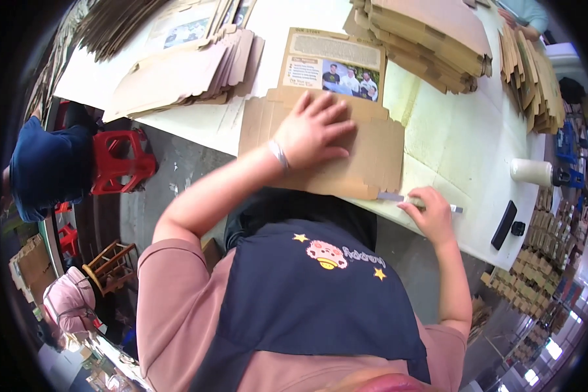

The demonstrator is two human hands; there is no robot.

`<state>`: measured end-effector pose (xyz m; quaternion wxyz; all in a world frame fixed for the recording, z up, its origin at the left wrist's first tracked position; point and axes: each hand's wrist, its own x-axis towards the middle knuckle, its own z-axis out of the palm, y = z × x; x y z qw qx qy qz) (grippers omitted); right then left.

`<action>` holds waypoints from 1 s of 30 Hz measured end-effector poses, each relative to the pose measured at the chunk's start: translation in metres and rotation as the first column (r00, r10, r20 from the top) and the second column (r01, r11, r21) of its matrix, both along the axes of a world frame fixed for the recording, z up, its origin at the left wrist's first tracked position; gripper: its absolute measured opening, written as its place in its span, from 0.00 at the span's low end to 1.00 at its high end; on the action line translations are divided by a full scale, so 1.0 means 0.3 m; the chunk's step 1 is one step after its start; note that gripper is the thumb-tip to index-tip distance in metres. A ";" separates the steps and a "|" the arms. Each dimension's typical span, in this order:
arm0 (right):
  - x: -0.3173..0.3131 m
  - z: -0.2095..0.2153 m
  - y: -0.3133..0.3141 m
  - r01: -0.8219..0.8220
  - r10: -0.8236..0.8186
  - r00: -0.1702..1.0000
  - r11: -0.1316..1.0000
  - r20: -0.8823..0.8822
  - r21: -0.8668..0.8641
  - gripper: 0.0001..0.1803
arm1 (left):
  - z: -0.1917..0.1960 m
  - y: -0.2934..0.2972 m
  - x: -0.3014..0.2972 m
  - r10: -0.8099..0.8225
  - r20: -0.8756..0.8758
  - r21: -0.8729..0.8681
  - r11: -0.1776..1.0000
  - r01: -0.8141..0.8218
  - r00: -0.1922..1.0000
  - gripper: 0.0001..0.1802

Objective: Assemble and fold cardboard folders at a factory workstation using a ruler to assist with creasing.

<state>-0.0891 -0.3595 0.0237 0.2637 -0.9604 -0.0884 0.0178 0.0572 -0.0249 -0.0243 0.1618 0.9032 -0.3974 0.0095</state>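
Note:
My left hand (317, 130) lies on a flat brown cardboard box blank (379, 150), palm down with its fingers spread. The blank rests at the table's near edge; its far panel carries a printed photo and text. At the blank's near right corner, my right hand (431, 212) is closed around a thin, flat grey tool (391, 196). One end of the tool reaches the edge of the cardboard, and the other sticks out to the right of my fingers. Its exact kind cannot be made out.
Stacks of folded cardboard stand at the far left (183, 72) and far right (431, 39) of the white table (451, 150). A white roll (530, 171) and a black flat object (504, 224) lie to the right. Red stools (121, 160) and another person (52, 163) are at the left.

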 end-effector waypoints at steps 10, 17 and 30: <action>0.027 -0.004 0.045 -0.029 0.034 0.996 0.997 -0.087 0.066 0.12 | 0.114 -0.016 -0.195 0.088 -0.175 0.068 0.995 -0.077 0.981 0.39; 0.189 0.053 0.063 0.138 -0.063 0.735 0.989 -0.675 0.057 0.21 | 0.019 -0.033 -0.165 0.188 -0.063 0.022 0.982 -0.187 0.980 0.44; -0.085 0.208 -0.365 0.238 -0.256 0.905 0.967 -0.340 -0.094 0.11 | 0.060 0.017 -0.273 0.052 -0.077 0.066 0.997 -0.047 0.996 0.37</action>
